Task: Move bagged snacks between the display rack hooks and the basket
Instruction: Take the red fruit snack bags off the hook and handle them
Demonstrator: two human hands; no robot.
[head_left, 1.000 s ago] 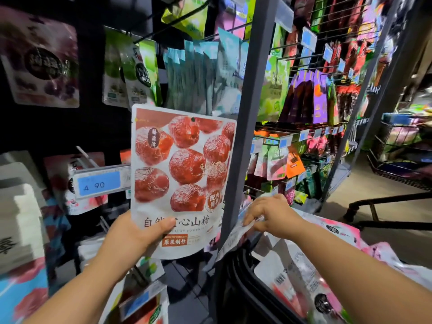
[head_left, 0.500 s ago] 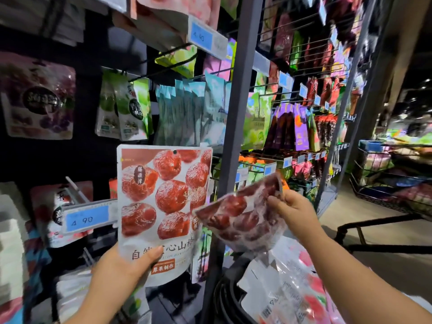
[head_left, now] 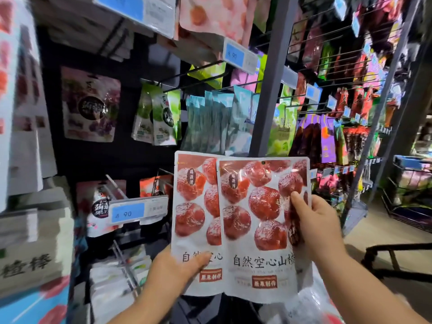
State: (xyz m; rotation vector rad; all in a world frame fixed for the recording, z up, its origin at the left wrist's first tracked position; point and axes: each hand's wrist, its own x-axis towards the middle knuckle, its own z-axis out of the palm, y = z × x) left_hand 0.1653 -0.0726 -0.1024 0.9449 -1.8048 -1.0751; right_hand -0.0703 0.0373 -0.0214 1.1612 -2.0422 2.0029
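2 hands (head_left: pixel 174 267) grip 2 overlapping snack bags (head_left: pixel 259 220).

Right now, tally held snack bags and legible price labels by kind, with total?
Red-fruit bags held: 2, left bag in left hand, right bag in right hand.
Price labels reading 4.90: 2, lower label, upper label.
Total: 4.

front bag (head_left: pixel 264 218) half hides rear bag (head_left: pixel 195 206) (left boxes (head_left: pixel 35 242) blurred).
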